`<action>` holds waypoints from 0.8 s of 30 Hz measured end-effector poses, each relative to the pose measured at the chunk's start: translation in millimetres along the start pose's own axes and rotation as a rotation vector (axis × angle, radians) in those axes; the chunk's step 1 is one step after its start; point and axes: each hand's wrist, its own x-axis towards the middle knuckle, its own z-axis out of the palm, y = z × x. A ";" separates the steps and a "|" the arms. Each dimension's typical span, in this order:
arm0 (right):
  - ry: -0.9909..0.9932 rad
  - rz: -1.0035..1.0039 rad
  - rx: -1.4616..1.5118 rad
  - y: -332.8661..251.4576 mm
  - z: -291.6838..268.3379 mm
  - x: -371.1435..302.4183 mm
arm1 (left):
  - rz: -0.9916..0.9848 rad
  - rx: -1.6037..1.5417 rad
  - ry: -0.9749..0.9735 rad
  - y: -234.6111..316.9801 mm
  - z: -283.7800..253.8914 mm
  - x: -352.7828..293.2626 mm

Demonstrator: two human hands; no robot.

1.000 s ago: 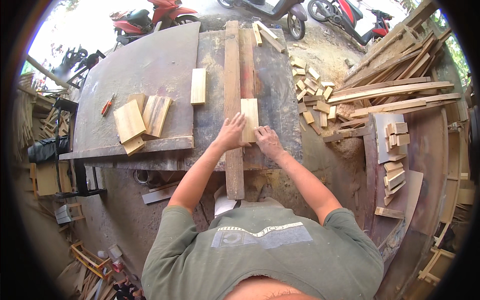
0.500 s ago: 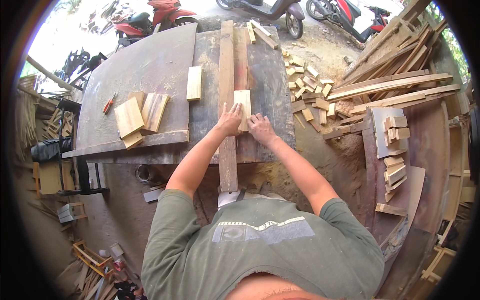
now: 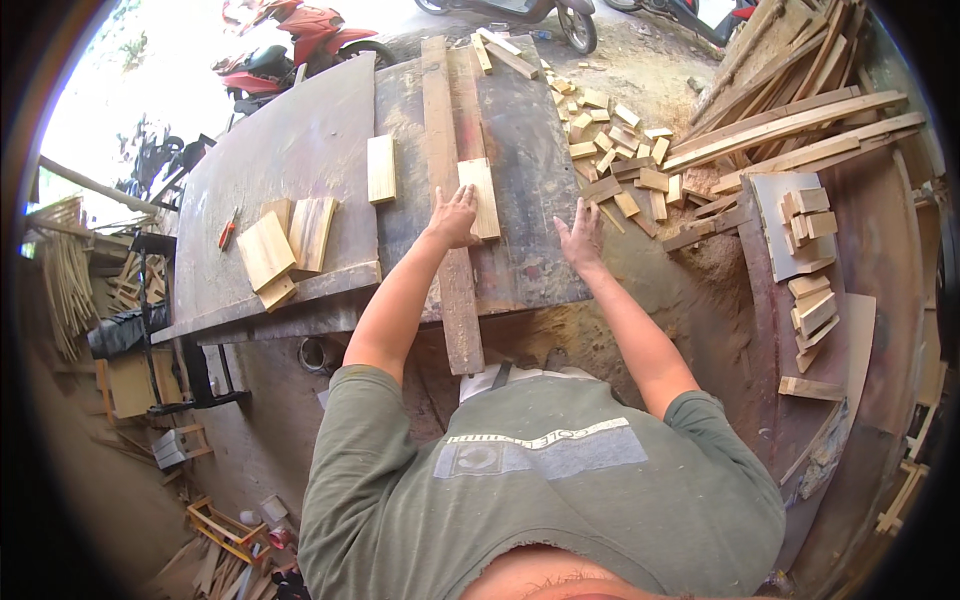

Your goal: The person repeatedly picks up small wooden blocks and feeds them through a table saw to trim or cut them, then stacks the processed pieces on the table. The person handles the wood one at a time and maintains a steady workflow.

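A pale wooden block lies on the dark worktable, lengthwise along the right side of a long brown plank. My left hand rests on the plank with its fingers stretched forward, the fingertips at the block's left edge. Apart from the block, my right hand is at the table's right edge, fingers spread and nothing in them. Another pale block lies left of the plank. Farther left are several wider pale boards, partly stacked, beside red-handled pliers.
Small offcuts lie scattered on the ground past the table's right edge. Long timbers are heaped at the far right, and short blocks sit on a surface nearer me. A red motorbike stands behind the table.
My right hand has left the block and moved right to the table's edge, its fingers opening out. My left hand stays beside the block. The whole view has shifted slightly.
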 end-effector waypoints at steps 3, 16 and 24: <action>-0.131 0.093 0.144 -1.7 -3.3 -11.5 | -0.016 -0.004 -0.003 -3.9 -1.7 4.1; -0.179 0.110 0.038 -12.2 -15.7 -13.8 | -0.034 0.012 0.001 -27.7 -13.1 38.3; -0.180 0.129 0.058 -19.3 -21.7 -10.9 | -0.048 0.012 0.029 -46.9 -21.3 65.4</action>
